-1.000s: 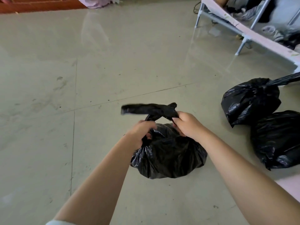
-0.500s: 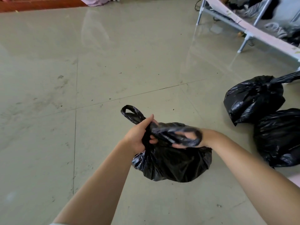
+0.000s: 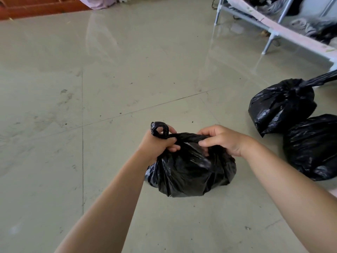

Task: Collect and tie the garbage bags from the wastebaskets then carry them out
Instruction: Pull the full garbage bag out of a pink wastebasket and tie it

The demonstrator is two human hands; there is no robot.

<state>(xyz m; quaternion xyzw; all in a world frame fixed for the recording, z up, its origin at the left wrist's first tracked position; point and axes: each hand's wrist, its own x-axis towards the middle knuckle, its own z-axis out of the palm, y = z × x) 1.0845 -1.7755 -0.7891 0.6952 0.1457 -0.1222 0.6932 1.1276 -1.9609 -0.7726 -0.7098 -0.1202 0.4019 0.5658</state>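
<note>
**Both hands on twisted bag neck**

Black garbage bag [image 3: 189,172] sits on the tiled floor [image 3: 109,88], near centre. Left hand [image 3: 158,143] grips the twisted neck, a small loop of plastic sticking up above the fist. Right hand [image 3: 221,139] pinches the same twisted strand just to the right. Further right, two tied black bags [image 3: 280,105] touching. Far right, metal bed frame [image 3: 273,31].

Garbage bag [image 3: 189,172]: on floor [image 3: 109,79], centre foreground. Left hand [image 3: 158,143] at its left top, right hand [image 3: 222,139] at its right top. Two bags [image 3: 280,105] [image 3: 313,147]: right, touching, one behind the other. Metal frame [image 3: 269,33]: far right, behind them.
</note>
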